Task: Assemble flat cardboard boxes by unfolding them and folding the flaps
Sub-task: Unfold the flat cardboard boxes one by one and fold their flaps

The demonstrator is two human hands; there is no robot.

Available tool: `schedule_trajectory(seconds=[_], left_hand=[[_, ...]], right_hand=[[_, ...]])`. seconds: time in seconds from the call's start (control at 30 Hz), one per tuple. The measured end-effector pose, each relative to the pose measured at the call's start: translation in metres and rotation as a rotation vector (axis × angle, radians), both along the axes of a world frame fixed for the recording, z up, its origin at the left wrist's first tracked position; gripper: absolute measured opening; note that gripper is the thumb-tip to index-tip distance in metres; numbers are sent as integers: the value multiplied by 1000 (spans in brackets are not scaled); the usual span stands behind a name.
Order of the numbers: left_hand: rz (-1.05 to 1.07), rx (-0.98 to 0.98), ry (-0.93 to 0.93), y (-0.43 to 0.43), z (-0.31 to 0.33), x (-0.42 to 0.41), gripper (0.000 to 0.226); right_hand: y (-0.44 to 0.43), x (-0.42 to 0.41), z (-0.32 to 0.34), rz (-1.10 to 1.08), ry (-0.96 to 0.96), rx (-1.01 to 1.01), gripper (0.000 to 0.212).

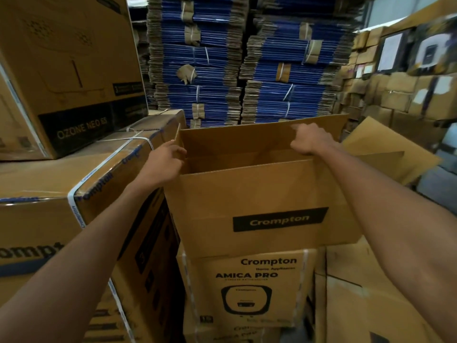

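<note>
A brown cardboard box [252,194] with a black "Crompton" label stands opened in front of me, its top flaps up. It sits on a sealed "Crompton Amica Pro" carton [247,288]. My left hand [165,159] grips the box's left corner edge, fingers curled over the rim. My right hand [309,139] curls over the far flap [235,139] near its right end. The inside of the box is mostly in shadow.
Sealed strapped cartons [61,194] are stacked at my left, with an "Ozone Neo" box [66,78] on top. Tall bundles of flat blue-edged cardboard [242,65] rise behind. A loose cardboard sheet [385,154] lies to the right, and more brown boxes [395,95] fill the right wall.
</note>
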State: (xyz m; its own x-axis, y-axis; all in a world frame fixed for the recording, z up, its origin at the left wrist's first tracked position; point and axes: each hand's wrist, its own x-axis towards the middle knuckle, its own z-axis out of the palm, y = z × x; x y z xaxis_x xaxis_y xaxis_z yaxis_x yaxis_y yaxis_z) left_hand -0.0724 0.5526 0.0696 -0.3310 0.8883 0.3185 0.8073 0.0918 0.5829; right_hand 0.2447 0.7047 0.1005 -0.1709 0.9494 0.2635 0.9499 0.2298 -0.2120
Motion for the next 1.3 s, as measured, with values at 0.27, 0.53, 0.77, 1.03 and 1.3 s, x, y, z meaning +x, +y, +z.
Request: schedule_trajectory(seconds=[0.27,0.53,0.77,1.03,1.3], left_hand=[[223,549,-778,-10,-25,15,27],[-29,450,-1093,-36,-128,51,40],[-3,53,-965,-36,-201,40,104],[59,-17,-912,-30,-223,42,118],[69,147,-824,-16,-169,22,77]], right_hand=[[-30,45,-29,83,440,482,20],[-64,86,-146,-121,775,486,65],[-69,129,-207,-318,1160,-6,79],[-39,156,-233,-240,1236,-314,87],[-27,155,-192,-227,1132,-76,86]])
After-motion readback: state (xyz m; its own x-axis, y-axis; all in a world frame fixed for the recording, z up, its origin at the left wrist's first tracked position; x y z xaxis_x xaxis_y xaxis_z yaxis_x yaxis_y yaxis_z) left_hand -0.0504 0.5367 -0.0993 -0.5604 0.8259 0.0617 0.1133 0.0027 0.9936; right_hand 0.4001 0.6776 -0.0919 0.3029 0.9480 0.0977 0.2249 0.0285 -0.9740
